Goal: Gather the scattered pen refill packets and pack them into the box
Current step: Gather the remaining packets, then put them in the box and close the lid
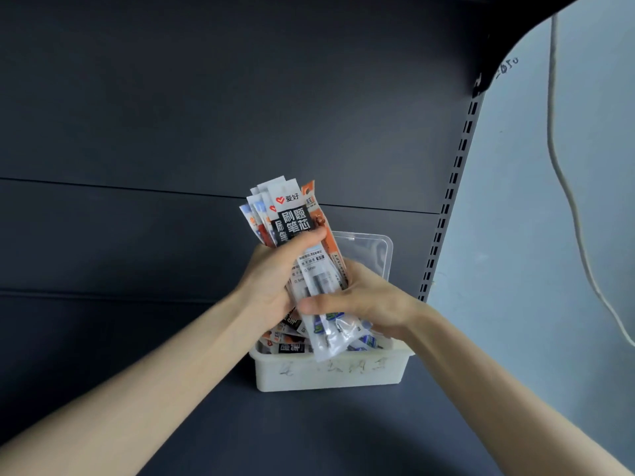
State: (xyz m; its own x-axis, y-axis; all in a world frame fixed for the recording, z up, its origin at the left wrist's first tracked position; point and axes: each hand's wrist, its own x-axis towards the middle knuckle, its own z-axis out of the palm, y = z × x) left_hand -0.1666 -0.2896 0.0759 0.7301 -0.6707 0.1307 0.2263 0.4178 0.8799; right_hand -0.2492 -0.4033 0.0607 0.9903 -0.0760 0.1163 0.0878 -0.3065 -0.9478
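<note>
A single head-worn wide-angle view looks forward and slightly down from close range, both forearms entering from the bottom corners and meeting near the centre of the frame. It faces the dark back panel (213, 108) of a shelf squarely, with the shelf surface (309, 431) below and a slotted upright (446, 207) bending at right from lens distortion.

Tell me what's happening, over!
Left hand and right hand both grip packet bundle above white box. More packets already inside. Nothing blocking.
</note>
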